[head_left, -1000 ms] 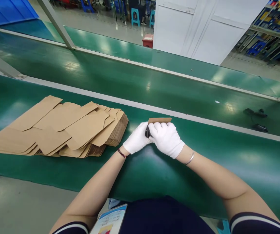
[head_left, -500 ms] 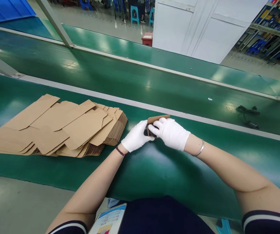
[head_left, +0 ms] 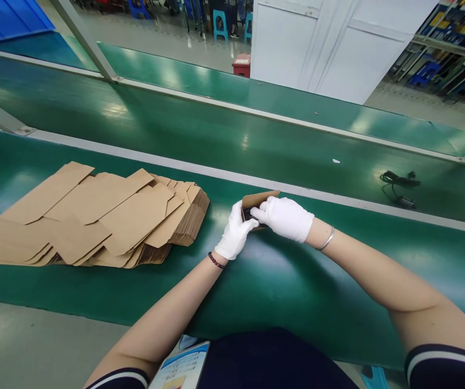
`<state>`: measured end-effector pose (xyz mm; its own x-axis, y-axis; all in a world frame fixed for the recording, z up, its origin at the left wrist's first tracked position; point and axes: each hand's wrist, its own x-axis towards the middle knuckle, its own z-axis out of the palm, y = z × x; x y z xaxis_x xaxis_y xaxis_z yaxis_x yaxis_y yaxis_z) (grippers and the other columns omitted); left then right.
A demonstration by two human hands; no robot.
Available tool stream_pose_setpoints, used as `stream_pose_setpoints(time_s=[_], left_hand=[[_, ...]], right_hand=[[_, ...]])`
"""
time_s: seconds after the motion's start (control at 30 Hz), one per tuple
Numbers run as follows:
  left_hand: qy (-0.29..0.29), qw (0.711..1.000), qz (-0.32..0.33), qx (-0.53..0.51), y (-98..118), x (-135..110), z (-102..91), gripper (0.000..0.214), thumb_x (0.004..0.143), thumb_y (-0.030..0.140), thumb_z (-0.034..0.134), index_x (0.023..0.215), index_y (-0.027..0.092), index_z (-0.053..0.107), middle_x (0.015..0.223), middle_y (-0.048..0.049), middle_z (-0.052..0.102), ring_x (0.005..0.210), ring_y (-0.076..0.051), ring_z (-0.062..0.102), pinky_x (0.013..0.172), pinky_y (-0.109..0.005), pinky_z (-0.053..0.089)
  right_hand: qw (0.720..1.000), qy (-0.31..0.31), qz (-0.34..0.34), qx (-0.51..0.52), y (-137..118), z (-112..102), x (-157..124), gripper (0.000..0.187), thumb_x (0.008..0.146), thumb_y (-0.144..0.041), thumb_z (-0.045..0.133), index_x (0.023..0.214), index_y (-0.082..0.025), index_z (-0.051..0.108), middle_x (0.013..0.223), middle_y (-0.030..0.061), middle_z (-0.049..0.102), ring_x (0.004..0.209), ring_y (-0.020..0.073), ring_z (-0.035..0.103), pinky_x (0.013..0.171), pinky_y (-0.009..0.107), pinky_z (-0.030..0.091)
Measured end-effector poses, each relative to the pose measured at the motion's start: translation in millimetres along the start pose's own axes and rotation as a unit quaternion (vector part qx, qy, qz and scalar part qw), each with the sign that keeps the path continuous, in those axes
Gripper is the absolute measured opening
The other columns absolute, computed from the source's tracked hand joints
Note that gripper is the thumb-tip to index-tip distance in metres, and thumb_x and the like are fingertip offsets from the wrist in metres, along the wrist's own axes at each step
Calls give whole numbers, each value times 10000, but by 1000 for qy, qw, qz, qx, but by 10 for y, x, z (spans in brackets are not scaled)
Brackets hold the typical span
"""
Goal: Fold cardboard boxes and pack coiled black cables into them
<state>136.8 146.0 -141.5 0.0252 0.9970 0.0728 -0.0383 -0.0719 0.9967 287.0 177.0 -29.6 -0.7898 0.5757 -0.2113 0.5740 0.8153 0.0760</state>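
Head view: the white-gloved left hand (head_left: 236,232) and white-gloved right hand (head_left: 284,219) are both clenching a small brown kraft-card carton (head_left: 259,198), which is sitting above the near green belt-topped desk (head_left: 281,286). The right fingertips (head_left: 257,214) are pressing beside a small dark object (head_left: 248,214), partly hidden in the carton. A stack of flat tan cardboard blanks (head_left: 106,216) is lying near, to the left.

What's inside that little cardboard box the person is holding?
A dark object sits in the kraft box; the left hand and right hand hide most of it.
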Motion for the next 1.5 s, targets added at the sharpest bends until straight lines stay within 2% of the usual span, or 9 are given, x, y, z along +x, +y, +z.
stream_pose_setpoints(time_s=[0.1,0.3,0.47,0.6,0.73,1.0,1.2,1.37,1.5], left_hand=[[-30,999,-1,-16,35,16,-8,553,746,258,592,1271,191,431,1319,-92,540,1251,-281,488,1080,-504,376],[-89,996,19,13,57,40,-108,544,777,254,585,1296,193,436,1345,-98,528,1260,-286,485,1078,-513,377],[-110,993,33,22,-1,64,-149,599,793,258,586,1357,198,392,1396,-101,487,1295,-294,452,1096,-512,352],[-117,993,23,10,17,74,-155,612,788,275,607,1350,180,383,1403,-114,479,1302,-296,445,1101,-500,354],[-118,992,4,43,36,69,-149,637,781,304,641,1348,200,373,1410,-109,473,1309,-304,438,1101,-515,356],[8,998,-54,10,44,115,97,477,743,251,613,1174,216,410,1271,-84,575,1218,-263,536,1061,-469,425],[26,996,-81,-11,70,140,156,552,634,112,549,1165,191,421,1227,-95,599,1175,-273,572,1024,-483,461],[40,996,-79,34,96,198,165,539,613,88,611,1124,194,475,1205,-93,623,1161,-292,581,1009,-482,476],[27,994,-91,46,171,190,173,558,658,138,647,1186,200,478,1268,-108,601,1217,-303,548,1047,-498,450]], right_hand=[[998,-7,-42,36,88,6,-71,283,937,-323,491,1118,-129,589,943,128,635,753,198,564,582,275,354],[993,-14,-95,75,279,30,10,242,903,-160,474,1093,-170,623,840,65,636,663,156,525,557,260,297],[985,-74,-79,133,339,-108,127,203,842,-170,569,1012,-217,669,816,21,649,653,136,507,571,253,303],[987,-120,-93,44,251,-140,90,245,886,-146,489,1080,-167,638,882,76,656,672,162,549,573,271,319],[991,-95,-90,-19,159,-100,49,286,895,-91,415,1022,-124,669,930,133,658,764,212,611,601,291,359],[995,-38,-88,30,204,-60,185,344,933,-298,467,746,-120,695,650,103,646,659,197,595,574,277,350],[997,-56,15,47,161,-200,84,205,862,-155,537,1009,-141,679,814,94,690,692,189,616,601,274,378],[976,-177,106,74,-65,-302,289,112,814,-127,610,836,-64,702,799,129,694,721,199,635,648,285,425],[978,-180,69,78,-34,-313,356,124,814,-185,638,810,-76,696,807,128,698,716,202,635,628,283,424]])
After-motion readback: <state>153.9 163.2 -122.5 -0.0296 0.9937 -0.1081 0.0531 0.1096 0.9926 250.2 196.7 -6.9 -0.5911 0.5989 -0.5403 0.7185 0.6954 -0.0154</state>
